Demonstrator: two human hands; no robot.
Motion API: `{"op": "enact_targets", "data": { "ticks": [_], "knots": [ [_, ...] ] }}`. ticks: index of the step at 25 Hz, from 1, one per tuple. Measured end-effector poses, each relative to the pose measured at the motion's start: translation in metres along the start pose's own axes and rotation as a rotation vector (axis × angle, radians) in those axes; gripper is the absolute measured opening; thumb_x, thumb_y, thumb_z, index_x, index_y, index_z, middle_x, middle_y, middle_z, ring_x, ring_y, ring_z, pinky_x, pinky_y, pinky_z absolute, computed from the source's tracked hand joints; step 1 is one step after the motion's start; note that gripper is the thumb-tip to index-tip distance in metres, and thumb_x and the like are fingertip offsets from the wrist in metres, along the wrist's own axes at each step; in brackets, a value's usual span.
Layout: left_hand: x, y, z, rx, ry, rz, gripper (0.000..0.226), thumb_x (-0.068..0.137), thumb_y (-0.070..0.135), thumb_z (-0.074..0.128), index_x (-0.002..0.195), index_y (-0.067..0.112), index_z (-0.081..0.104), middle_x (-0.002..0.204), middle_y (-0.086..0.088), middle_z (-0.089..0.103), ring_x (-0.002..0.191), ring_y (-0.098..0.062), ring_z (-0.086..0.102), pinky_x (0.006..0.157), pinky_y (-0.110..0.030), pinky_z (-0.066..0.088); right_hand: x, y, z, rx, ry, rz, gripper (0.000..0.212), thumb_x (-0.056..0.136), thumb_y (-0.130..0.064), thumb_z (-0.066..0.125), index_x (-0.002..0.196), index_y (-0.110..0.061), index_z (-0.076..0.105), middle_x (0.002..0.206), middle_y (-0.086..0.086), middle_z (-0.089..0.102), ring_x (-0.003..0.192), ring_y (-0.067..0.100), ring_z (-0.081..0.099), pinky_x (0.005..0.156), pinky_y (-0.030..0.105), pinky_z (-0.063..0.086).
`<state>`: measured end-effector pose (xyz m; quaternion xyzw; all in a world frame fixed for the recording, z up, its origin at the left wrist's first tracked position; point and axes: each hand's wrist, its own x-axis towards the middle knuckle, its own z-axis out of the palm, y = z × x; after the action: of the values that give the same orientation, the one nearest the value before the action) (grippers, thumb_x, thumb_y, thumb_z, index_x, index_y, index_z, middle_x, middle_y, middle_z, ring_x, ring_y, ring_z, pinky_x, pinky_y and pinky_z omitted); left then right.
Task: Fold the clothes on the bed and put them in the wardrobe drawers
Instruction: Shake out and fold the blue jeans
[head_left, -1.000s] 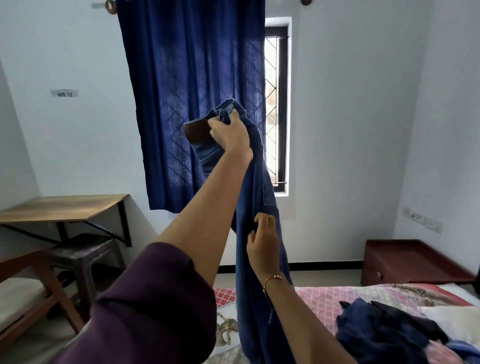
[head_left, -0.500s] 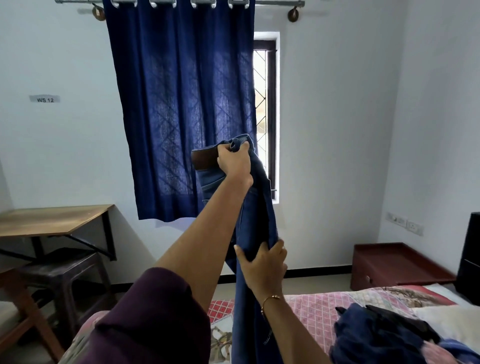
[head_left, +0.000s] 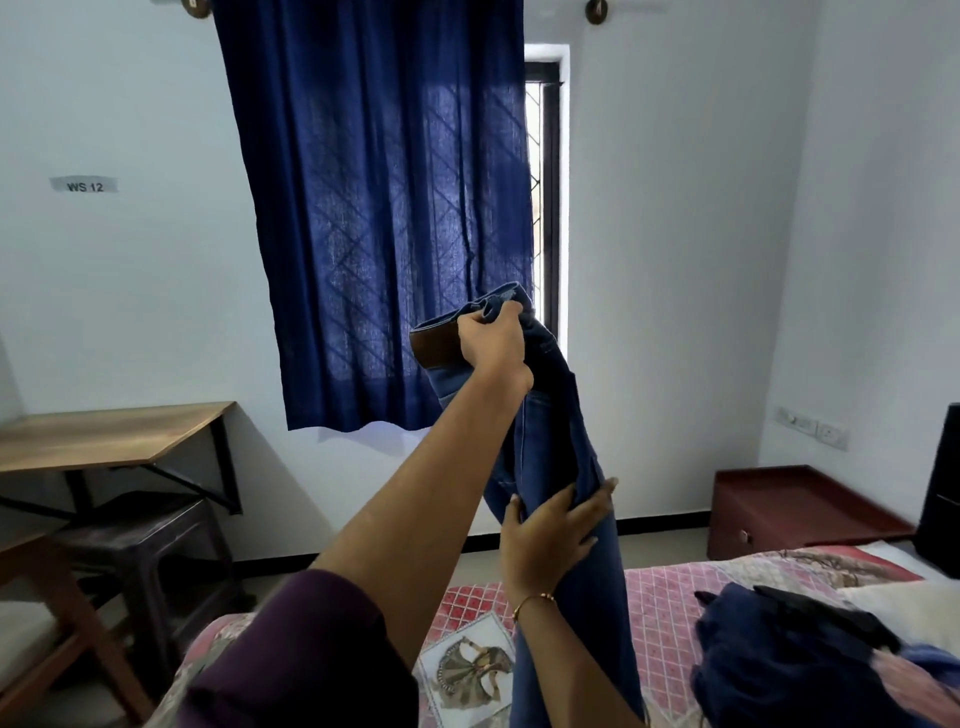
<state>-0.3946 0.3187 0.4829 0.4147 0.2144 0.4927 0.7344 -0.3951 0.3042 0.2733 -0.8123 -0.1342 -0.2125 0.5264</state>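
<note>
The left hand (head_left: 493, 345) grips the waistband of the blue jeans (head_left: 556, 452), holding them up before the curtain (head_left: 379, 208). The right hand (head_left: 553, 535) curls round the hanging legs lower down. The jeans drop from the upper grip to the bed (head_left: 670, 597), near a dark clothes pile (head_left: 795, 654)
</note>
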Motion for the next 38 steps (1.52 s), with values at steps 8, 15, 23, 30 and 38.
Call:
{"op": "enact_targets", "data": {
  "ticks": [8,15,23,30,38],
  "knots": [
    [-0.001,-0.015,-0.030,0.091,0.025,0.065,0.028,0.084,0.010,0.063,0.075,0.022,0.039,0.113,-0.016,0.053,0.062,-0.011,0.042,0.054,-0.022,0.038,-0.037,-0.021,0.002,-0.114,0.071,-0.309,0.072,0.049,-0.013,0.090,0.113,-0.002,0.060,0.101,0.016,0.058,0.081,0.029,0.060,0.060,0.035,0.052],
    [-0.012,-0.010,-0.043,0.036,-0.055,0.087,0.026,0.083,0.006,0.063,0.077,0.019,0.042,0.104,-0.013,0.057,0.077,-0.017,0.054,0.071,-0.030,0.052,-0.019,-0.036,-0.003,0.095,-0.016,0.028,0.027,0.086,-0.003,0.060,0.112,0.004,0.057,0.112,0.023,0.057,0.103,0.038,0.056,0.080,0.039,0.048],
    [0.014,-0.015,-0.084,0.183,0.064,0.146,0.024,0.085,0.006,0.060,0.076,0.019,0.043,0.108,-0.014,0.056,0.070,-0.009,0.050,0.056,-0.017,0.043,-0.018,0.000,-0.016,0.149,-0.283,-0.022,0.027,0.091,-0.003,0.051,0.116,0.006,0.056,0.111,0.023,0.061,0.103,0.034,0.056,0.085,0.031,0.041],
    [0.007,-0.036,-0.080,0.208,0.080,0.158,0.017,0.086,0.010,0.060,0.089,0.014,0.044,0.116,-0.017,0.053,0.081,-0.017,0.052,0.067,-0.024,0.047,-0.066,0.014,0.002,-0.103,-0.108,-0.166,0.042,0.051,0.009,0.080,0.081,-0.006,0.054,0.083,0.014,0.057,0.068,0.032,0.060,0.045,0.035,0.049],
    [-0.003,-0.025,-0.070,0.225,0.094,0.274,0.015,0.086,0.007,0.058,0.091,0.009,0.045,0.114,-0.018,0.052,0.079,-0.016,0.050,0.067,-0.022,0.046,-0.066,0.047,-0.007,0.020,0.045,-0.234,0.018,0.075,0.015,0.063,0.081,-0.001,0.060,0.086,0.015,0.055,0.058,0.025,0.056,0.046,0.029,0.049]
  ]
}}
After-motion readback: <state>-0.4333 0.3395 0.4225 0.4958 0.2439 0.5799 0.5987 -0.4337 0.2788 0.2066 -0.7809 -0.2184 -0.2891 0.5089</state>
